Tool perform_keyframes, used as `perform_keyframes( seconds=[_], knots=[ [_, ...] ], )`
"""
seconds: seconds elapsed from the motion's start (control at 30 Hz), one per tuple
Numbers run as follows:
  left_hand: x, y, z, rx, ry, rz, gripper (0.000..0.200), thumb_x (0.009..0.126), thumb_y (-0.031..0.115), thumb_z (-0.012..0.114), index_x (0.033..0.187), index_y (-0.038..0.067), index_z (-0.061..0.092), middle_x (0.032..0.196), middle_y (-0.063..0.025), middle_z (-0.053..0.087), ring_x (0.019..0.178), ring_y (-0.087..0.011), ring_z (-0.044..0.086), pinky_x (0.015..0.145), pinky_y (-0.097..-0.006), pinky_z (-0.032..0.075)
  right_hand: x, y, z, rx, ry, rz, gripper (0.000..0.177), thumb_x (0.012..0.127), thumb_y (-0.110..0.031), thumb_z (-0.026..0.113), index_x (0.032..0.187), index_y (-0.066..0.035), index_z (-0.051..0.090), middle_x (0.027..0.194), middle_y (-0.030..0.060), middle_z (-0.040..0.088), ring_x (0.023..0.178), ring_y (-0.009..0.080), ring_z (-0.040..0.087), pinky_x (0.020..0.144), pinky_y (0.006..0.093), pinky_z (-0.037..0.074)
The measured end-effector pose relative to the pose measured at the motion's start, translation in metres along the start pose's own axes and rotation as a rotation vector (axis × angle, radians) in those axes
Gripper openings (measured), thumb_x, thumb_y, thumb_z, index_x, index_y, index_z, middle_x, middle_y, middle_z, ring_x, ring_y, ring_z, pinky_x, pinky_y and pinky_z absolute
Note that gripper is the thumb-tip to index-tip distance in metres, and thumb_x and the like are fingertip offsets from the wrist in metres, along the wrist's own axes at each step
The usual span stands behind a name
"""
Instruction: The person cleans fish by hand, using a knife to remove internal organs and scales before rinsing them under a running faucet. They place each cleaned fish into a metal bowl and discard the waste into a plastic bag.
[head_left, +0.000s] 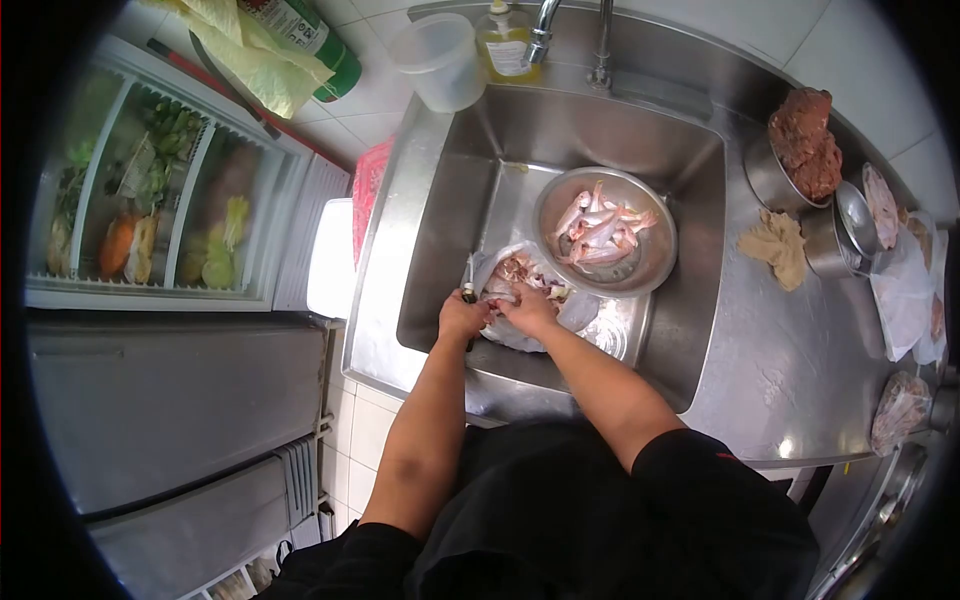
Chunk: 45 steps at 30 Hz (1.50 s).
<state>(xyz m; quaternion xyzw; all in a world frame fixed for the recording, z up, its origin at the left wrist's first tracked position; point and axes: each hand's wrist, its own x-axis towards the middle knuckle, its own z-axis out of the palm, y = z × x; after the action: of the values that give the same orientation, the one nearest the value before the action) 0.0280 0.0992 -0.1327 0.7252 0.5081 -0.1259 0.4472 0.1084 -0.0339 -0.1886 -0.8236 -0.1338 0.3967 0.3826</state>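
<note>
My left hand [463, 316] is closed around a dark-handled tool [469, 294] with a narrow, pale blade-like end pointing up; its exact kind is too small to make out. Beside it, my right hand [529, 310] has its fingers closed on a small pale fish [497, 297], whose other end reaches my left fingers. Both hands are over a clear plastic bag [577, 312] holding reddish and whitish scraps [517, 268], low in the sink. Just beyond, a round metal bowl [655, 270] contains several pinkish fish [600, 230].
The steel sink [690, 200] surrounds the work, under a faucet [540, 42]. A plastic tub [437, 62] and yellow soap bottle [508, 45] stand at its back left. On the right counter are a pot of minced meat [806, 145], a tan cloth [775, 248] and plastic bags [902, 295].
</note>
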Motion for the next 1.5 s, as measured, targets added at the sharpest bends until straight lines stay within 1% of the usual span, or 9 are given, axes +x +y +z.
perform_keyframes(
  seconds=[0.13, 0.43, 0.63, 0.73, 0.83, 0.93, 1.2, 1.43, 1.5],
  knots=[
    [0.0, -0.003, -0.001, -0.005, -0.051, 0.058, 0.046, 0.073, 0.026, 0.075, 0.108, -0.003, 0.064, 0.072, -0.012, 0.069, 0.06, -0.02, 0.066, 0.058, -0.0335, 0.052, -0.002, -0.003, 0.01, -0.046, 0.147, -0.05, 0.056, 0.082, -0.036, 0.066, 0.127, -0.004, 0.058, 0.114, 0.0186, 0.067, 0.107, 0.0309, 0.064, 0.093, 0.0383, 0.048],
    [-0.005, 0.002, -0.005, -0.048, -0.162, 0.054, 0.041, 0.072, 0.018, 0.069, 0.107, -0.003, 0.064, 0.076, -0.0127, 0.071, 0.057, -0.0183, 0.065, 0.056, -0.0319, 0.052, -0.004, -0.003, 0.002, 0.058, 0.121, 0.004, 0.04, 0.08, -0.024, 0.064, 0.115, -0.005, 0.064, 0.113, 0.0226, 0.065, 0.109, 0.0362, 0.062, 0.095, 0.0415, 0.048],
    [0.012, -0.016, 0.004, 0.123, -0.135, 0.132, 0.054, 0.069, 0.026, 0.07, 0.113, -0.005, 0.062, 0.094, -0.0228, 0.07, 0.091, -0.0319, 0.07, 0.082, -0.0376, 0.054, 0.0, 0.005, 0.006, -0.063, 0.174, -0.048, 0.037, 0.08, -0.022, 0.063, 0.113, -0.005, 0.065, 0.112, 0.0237, 0.065, 0.108, 0.038, 0.061, 0.095, 0.0441, 0.048],
    [0.017, -0.024, 0.009, 0.11, -0.096, 0.241, 0.026, 0.075, 0.016, 0.07, 0.095, 0.0, 0.062, 0.07, -0.0084, 0.067, 0.054, -0.015, 0.061, 0.047, -0.0296, 0.048, 0.005, 0.004, 0.003, -0.256, 0.08, 0.039, 0.039, 0.08, -0.021, 0.061, 0.115, -0.004, 0.065, 0.115, 0.0242, 0.064, 0.11, 0.0379, 0.06, 0.096, 0.0442, 0.047],
    [0.014, -0.023, 0.01, 0.122, -0.115, 0.252, 0.027, 0.075, 0.015, 0.07, 0.096, 0.0, 0.063, 0.07, -0.0083, 0.068, 0.055, -0.0151, 0.061, 0.048, -0.0305, 0.048, 0.016, 0.008, 0.009, -0.308, 0.045, 0.123, 0.04, 0.081, -0.02, 0.059, 0.116, -0.002, 0.064, 0.119, 0.0244, 0.062, 0.113, 0.0381, 0.059, 0.098, 0.0449, 0.046],
    [0.009, -0.014, 0.004, 0.106, -0.158, 0.129, 0.048, 0.07, 0.024, 0.069, 0.108, -0.005, 0.064, 0.088, -0.0201, 0.071, 0.085, -0.0307, 0.071, 0.079, -0.0371, 0.055, 0.02, 0.016, 0.009, -0.334, 0.003, 0.008, 0.04, 0.083, -0.022, 0.058, 0.117, 0.0, 0.064, 0.121, 0.0252, 0.061, 0.116, 0.0382, 0.058, 0.098, 0.0454, 0.046],
    [-0.002, -0.003, -0.003, -0.088, -0.209, 0.021, 0.03, 0.075, 0.015, 0.066, 0.099, -0.003, 0.063, 0.075, -0.012, 0.07, 0.055, -0.0187, 0.065, 0.049, -0.0325, 0.052, 0.029, 0.026, 0.0, -0.206, -0.118, -0.163, 0.043, 0.086, -0.029, 0.062, 0.113, 0.005, 0.062, 0.11, 0.0265, 0.065, 0.103, 0.0391, 0.064, 0.088, 0.0458, 0.051],
    [-0.007, 0.001, -0.008, -0.215, -0.154, 0.006, 0.023, 0.077, 0.01, 0.063, 0.094, -0.004, 0.062, 0.07, -0.0112, 0.068, 0.051, -0.0174, 0.061, 0.043, -0.0318, 0.047, 0.013, 0.012, -0.019, 0.394, -0.331, -0.073, 0.017, 0.092, -0.009, 0.053, 0.089, 0.006, 0.061, 0.083, 0.0141, 0.068, 0.063, 0.0169, 0.066, 0.055, 0.0318, 0.055],
    [-0.015, 0.009, -0.013, -0.284, -0.152, 0.003, 0.021, 0.077, 0.01, 0.064, 0.094, -0.003, 0.061, 0.071, -0.0118, 0.067, 0.05, -0.0171, 0.058, 0.041, -0.0308, 0.044, 0.008, 0.013, -0.024, 0.343, -0.351, -0.078, 0.019, 0.095, -0.009, 0.046, 0.092, 0.004, 0.061, 0.082, 0.0106, 0.067, 0.066, 0.0138, 0.065, 0.056, 0.0283, 0.053]
  ],
)
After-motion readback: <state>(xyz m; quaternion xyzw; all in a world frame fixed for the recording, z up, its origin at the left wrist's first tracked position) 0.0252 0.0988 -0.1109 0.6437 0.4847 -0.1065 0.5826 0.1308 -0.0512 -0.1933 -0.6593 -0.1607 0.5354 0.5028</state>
